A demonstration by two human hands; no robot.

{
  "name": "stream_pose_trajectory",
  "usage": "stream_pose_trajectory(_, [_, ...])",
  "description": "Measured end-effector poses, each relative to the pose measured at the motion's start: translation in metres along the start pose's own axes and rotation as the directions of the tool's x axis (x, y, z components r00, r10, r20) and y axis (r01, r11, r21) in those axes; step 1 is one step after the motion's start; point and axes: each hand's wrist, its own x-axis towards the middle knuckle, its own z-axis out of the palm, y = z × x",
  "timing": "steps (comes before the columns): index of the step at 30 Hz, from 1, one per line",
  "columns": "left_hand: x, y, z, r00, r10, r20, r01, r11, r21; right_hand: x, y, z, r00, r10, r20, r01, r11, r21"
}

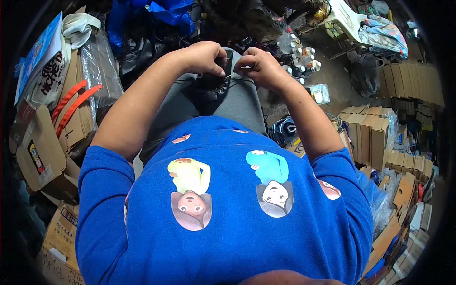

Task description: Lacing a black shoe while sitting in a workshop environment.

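Note:
Both hands are raised over my lap, close together, with fingers bent in a pinch. My left hand (206, 58) has its thumb and fingers closed near a dark item (213, 85) between my knees. That item has a ridged edge and looks like a black shoe, partly hidden by my hand. My right hand (261, 69) pinches a thin light strand (231, 75) that reaches toward my left fingertips. Whether the left fingers hold its other end I cannot make out. A pale grey surface (236, 56) shows between the hands.
Several white-capped bottles (300, 59) stand on the floor to the right, near a white plastic chair (349, 21). Stacked flat cardboard (368, 130) fills the right side. Open cardboard boxes (40, 142) and red straps (76, 107) are at left; blue plastic (171, 14) lies ahead.

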Motion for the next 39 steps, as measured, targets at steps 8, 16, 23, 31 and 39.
stream_pose_trajectory(8, [0.002, 0.002, -0.001, 0.996, -0.02, 0.084, 0.038, 0.973, -0.227, -0.003, 0.007, 0.015, 0.999, -0.037, -0.013, 0.038, 0.99, 0.135])
stream_pose_trajectory(16, [-0.002, -0.02, 0.005, 0.969, 0.091, 0.228, -0.003, 0.934, -0.357, -0.032, -0.011, 0.039, 0.985, 0.069, -0.158, -0.035, 0.977, 0.21])
stream_pose_trajectory(23, [-0.004, -0.016, 0.004, 0.95, 0.109, 0.293, -0.014, 0.952, -0.307, -0.033, -0.024, 0.031, 0.987, -0.029, -0.157, 0.022, 0.999, -0.046])
stream_pose_trajectory(31, [-0.002, -0.01, 0.004, 0.938, 0.072, 0.34, 0.032, 0.957, -0.289, -0.019, -0.057, 0.012, 1.0, -0.012, 0.021, 0.02, 0.921, -0.39])
stream_pose_trajectory(39, [0.007, -0.006, 0.0, 0.994, 0.043, 0.097, -0.032, 0.993, -0.112, 0.01, -0.076, 0.008, 0.97, 0.046, 0.238, 0.119, 0.764, -0.635])
